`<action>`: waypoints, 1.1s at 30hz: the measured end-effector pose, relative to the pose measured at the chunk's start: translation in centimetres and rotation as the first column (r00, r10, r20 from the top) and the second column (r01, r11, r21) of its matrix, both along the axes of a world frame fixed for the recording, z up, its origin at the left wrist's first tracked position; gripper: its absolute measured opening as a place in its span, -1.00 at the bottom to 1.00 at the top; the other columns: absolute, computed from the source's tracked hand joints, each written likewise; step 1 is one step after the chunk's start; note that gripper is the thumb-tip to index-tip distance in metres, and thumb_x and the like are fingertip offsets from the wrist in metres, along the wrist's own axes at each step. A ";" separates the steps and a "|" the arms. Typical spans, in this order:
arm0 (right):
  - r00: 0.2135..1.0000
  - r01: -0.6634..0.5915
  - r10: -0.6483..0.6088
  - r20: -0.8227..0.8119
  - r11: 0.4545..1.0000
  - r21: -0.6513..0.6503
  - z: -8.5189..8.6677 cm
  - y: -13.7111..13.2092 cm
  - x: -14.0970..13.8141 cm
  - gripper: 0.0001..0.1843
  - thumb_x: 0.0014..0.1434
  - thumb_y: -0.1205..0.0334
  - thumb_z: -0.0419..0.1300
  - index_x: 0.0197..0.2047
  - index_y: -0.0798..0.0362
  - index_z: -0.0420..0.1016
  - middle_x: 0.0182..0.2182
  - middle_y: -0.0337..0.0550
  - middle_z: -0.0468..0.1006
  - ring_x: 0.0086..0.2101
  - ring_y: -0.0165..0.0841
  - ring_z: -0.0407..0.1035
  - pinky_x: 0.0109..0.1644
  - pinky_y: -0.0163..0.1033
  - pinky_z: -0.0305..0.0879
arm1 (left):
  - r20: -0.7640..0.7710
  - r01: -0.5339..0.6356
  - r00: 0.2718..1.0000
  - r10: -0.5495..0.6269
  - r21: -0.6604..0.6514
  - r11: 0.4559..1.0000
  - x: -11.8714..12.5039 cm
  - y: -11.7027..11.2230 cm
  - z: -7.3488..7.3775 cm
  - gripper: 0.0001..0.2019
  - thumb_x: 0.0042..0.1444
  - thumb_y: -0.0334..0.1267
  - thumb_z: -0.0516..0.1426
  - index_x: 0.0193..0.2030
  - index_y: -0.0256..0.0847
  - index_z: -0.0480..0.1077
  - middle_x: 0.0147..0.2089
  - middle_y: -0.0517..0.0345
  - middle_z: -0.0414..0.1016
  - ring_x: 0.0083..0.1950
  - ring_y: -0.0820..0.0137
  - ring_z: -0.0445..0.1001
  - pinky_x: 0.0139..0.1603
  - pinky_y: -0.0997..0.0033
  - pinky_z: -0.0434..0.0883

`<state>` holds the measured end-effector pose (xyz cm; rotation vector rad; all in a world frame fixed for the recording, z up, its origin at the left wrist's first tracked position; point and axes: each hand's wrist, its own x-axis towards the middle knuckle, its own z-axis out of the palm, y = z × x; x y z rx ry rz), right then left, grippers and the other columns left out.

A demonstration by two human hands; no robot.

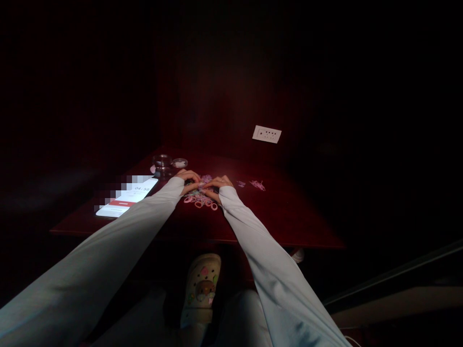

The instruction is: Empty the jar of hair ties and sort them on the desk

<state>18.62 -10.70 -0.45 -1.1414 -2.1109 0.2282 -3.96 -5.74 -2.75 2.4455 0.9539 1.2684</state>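
A pile of small coloured hair ties (198,198), mostly pink, pale and orange loops, lies on the dark red table. My left hand (188,179) bends over the pile from the left, thumb and fingers closed at its middle. From the other side my right hand (218,184) reaches in, its fingers pinched close to the left fingertips. A small pale pink hair tie (202,184) seems to be between the two hands, partly covered by the fingers. Behind them sit purple hair ties (206,178). Two small purple groups, one a larger bunch (258,185), lie right of my right hand.
A clear jar (162,161) and a round lid (180,163) stand at the back left. A lit phone (126,197) showing a timer lies left of my left forearm. A white socket plate (266,134) is on the back panel. Below the table edge is a clog (201,286).
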 end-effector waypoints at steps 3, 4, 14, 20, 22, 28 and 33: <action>1.000 -0.008 0.008 -0.004 1.000 0.000 -0.4 0.4 -0.1 -0.82 0.16 0.01 0.46 -0.18 -0.16 0.76 -0.24 -0.21 0.65 -0.12 -0.27 0.33 0.00 -0.19 0.21 | 0.002 0.004 1.000 -0.004 -0.003 1.000 0.1 -0.1 0.0 -0.63 0.20 0.14 0.23 -0.41 -0.12 0.53 -0.14 0.07 0.69 -0.07 0.23 0.58 0.06 0.17 0.39; 1.000 -0.009 0.009 -0.008 1.000 0.005 -0.5 0.5 -0.1 -0.83 0.17 0.01 0.45 -0.19 -0.16 0.76 -0.24 -0.21 0.65 -0.12 -0.28 0.33 -0.01 -0.20 0.20 | 0.003 0.004 1.000 -0.004 -0.007 1.000 0.2 -0.1 0.0 -0.62 0.19 0.14 0.23 -0.41 -0.12 0.53 -0.15 0.07 0.69 -0.07 0.23 0.58 0.05 0.17 0.39; 0.999 0.019 -0.018 -0.032 0.999 0.039 -0.9 1.1 0.0 -0.88 0.20 0.07 0.43 -0.23 -0.11 0.74 -0.27 -0.21 0.64 -0.14 -0.28 0.33 -0.01 -0.20 0.20 | 0.006 0.011 1.000 -0.011 -0.019 1.000 0.2 -0.3 0.2 -0.61 0.21 0.16 0.21 -0.37 -0.13 0.54 -0.15 0.06 0.68 -0.12 0.24 0.55 -0.07 0.23 0.40; 0.986 0.135 -0.125 -0.106 0.987 0.089 0.5 1.4 3.2 -0.76 0.31 -0.02 0.29 -0.21 -0.10 0.73 -0.25 -0.15 0.64 -0.14 -0.25 0.33 0.00 -0.18 0.19 | -0.117 -0.066 0.991 0.071 0.043 0.997 0.4 -2.1 0.6 -0.72 0.32 0.03 0.14 -0.21 -0.09 0.53 -0.04 0.12 0.65 -0.04 0.24 0.48 0.10 0.17 0.35; 0.948 0.299 -0.285 -0.141 0.950 0.089 1.0 1.4 5.8 -0.72 0.32 -0.04 0.25 -0.22 -0.09 0.73 -0.26 -0.13 0.63 -0.15 -0.23 0.30 -0.01 -0.17 0.17 | -0.159 -0.091 0.983 0.097 0.047 0.995 0.5 -2.4 0.5 -0.73 0.34 0.04 0.12 -0.17 -0.07 0.53 0.01 0.13 0.64 0.01 0.21 0.43 0.12 0.16 0.34; 0.668 0.744 -0.742 0.053 0.668 -0.013 1.7 0.2 14.9 -0.59 0.37 -0.14 0.15 -0.14 -0.11 0.74 -0.13 -0.05 0.60 -0.04 -0.13 0.21 0.01 -0.09 0.01 | -0.155 -0.171 0.973 0.171 0.016 0.985 0.6 -2.3 0.1 -0.71 0.38 0.02 0.05 -0.07 -0.05 0.52 0.10 0.14 0.61 0.04 0.18 0.37 0.15 0.14 0.32; 0.574 0.811 -0.794 0.202 0.585 -0.008 1.8 -0.5 17.1 -0.55 0.42 -0.13 0.07 -0.01 -0.12 0.72 -0.02 -0.01 0.58 0.01 -0.09 0.19 0.03 -0.07 -0.01 | -0.150 -0.161 0.976 0.159 0.001 0.987 0.5 -2.1 0.1 -0.69 0.39 0.01 0.03 -0.07 -0.06 0.53 0.09 0.12 0.61 0.03 0.18 0.38 0.16 0.12 0.31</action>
